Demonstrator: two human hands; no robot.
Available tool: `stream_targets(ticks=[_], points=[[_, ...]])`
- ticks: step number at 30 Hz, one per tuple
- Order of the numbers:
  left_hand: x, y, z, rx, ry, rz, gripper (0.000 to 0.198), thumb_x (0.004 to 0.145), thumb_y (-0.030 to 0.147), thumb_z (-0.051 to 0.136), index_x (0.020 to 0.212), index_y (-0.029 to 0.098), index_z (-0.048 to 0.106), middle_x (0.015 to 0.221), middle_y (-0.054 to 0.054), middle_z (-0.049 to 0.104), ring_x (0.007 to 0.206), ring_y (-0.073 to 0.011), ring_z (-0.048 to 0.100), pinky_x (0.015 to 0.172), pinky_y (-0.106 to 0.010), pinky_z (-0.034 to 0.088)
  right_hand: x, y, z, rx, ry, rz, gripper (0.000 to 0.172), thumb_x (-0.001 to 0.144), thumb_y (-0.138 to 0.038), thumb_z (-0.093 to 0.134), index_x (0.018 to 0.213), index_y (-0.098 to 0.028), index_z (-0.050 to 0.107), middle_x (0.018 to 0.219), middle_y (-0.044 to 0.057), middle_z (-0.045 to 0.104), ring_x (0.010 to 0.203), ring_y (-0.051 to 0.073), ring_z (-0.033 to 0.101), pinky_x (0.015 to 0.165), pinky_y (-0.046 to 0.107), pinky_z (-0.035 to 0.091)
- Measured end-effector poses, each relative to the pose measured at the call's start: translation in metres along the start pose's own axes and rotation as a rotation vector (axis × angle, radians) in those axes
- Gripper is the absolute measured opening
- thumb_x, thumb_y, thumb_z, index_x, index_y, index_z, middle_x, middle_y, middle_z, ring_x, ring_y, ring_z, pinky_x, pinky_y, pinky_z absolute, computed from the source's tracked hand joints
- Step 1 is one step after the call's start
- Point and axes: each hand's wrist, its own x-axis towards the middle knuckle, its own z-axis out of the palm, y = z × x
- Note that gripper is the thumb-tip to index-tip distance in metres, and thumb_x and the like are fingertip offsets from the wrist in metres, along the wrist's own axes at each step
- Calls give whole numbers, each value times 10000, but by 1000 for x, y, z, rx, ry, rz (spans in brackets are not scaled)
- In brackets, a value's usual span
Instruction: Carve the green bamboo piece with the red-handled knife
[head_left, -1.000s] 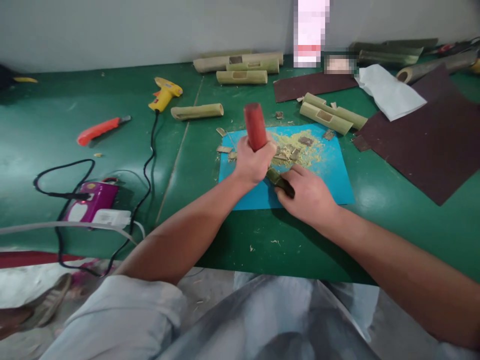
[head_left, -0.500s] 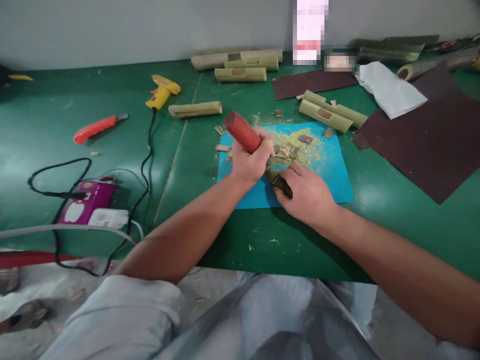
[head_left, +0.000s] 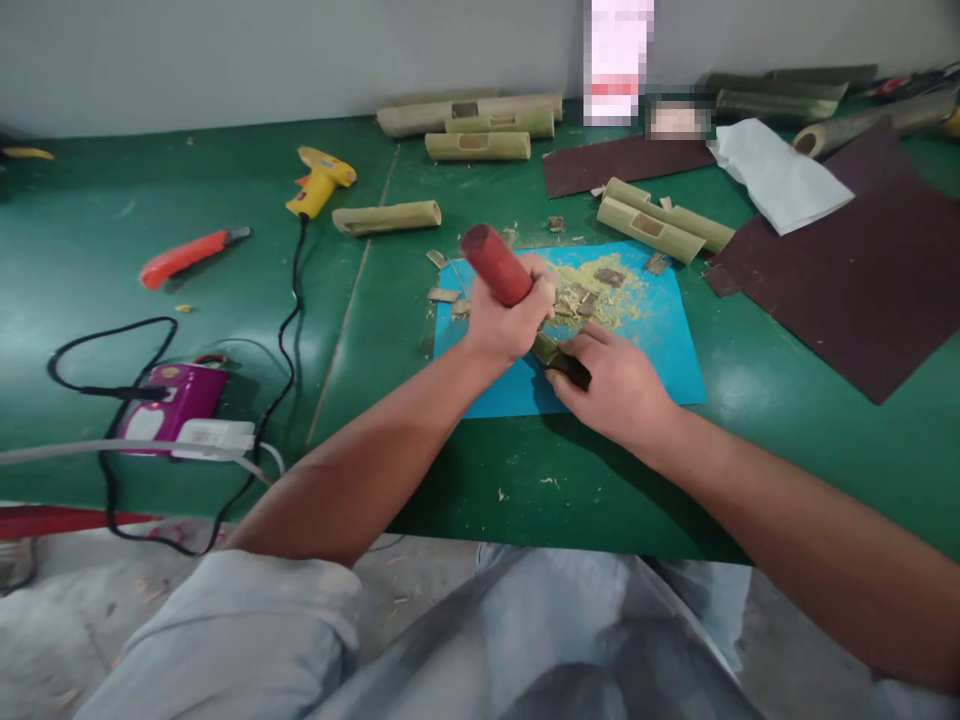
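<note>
My left hand (head_left: 511, 312) is wrapped round a tool with a thick red handle (head_left: 495, 264), which tilts up and to the left. The tool's lower end is hidden by the fingers, beside a dark green bamboo piece (head_left: 546, 348). My right hand (head_left: 616, 384) grips that bamboo piece at its near right end. Both hands are over a blue sheet (head_left: 671, 370) strewn with yellowish shavings (head_left: 619, 298) and small flat bamboo chips (head_left: 611, 277).
Cut bamboo tubes (head_left: 478, 146) lie at the back, more (head_left: 649, 230) behind the sheet. Left are a yellow glue gun (head_left: 319, 185), a red cutter (head_left: 184, 258) and a purple power strip (head_left: 176, 400) with cords. Dark brown sheets (head_left: 847, 290) and white paper (head_left: 784, 178) lie right.
My left hand and the red handle have shifted slightly right, and the handle's tilt has changed a little. My right hand still grips the bamboo. The whole view has moved slightly.
</note>
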Motion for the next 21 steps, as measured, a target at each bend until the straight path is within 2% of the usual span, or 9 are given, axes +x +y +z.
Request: stream_targets(ticks=[4,6,10,15,21], points=[[0,7,2,-16,78,-115,346,738,229,633,458,206,431,421,34,405,406,-84,376,413,-232,327,0,1,0,-14,11,8,149,940,-269,601,911,-152,688,929,92,646,844,217,605,743,351,487],[-2,7,2,-28,113,-125,326,710,217,612,449,207,417,412,37,388,399,-78,352,403,-230,306,0,0,1,-37,10,-8,139,934,-262,600,906,-157,688,914,92,643,850,227,604,739,357,490],[-3,2,2,-58,218,-79,359,789,285,635,493,210,445,452,33,433,391,-77,371,385,-237,300,0,-1,3,-117,34,-63,130,932,-241,599,928,-141,682,942,110,647,875,241,604,752,369,496],[-3,-5,2,-44,176,-65,443,877,436,708,559,215,493,469,39,462,388,-88,416,386,-247,348,0,-1,2,-171,42,-89,143,949,-243,579,932,-147,685,940,109,646,877,244,600,760,375,499],[-3,-12,-1,-24,205,-31,452,888,469,707,573,217,502,490,34,508,403,-91,436,400,-249,367,-1,-2,0,-183,29,-85,150,958,-243,572,950,-149,688,951,114,648,896,252,604,766,380,498]])
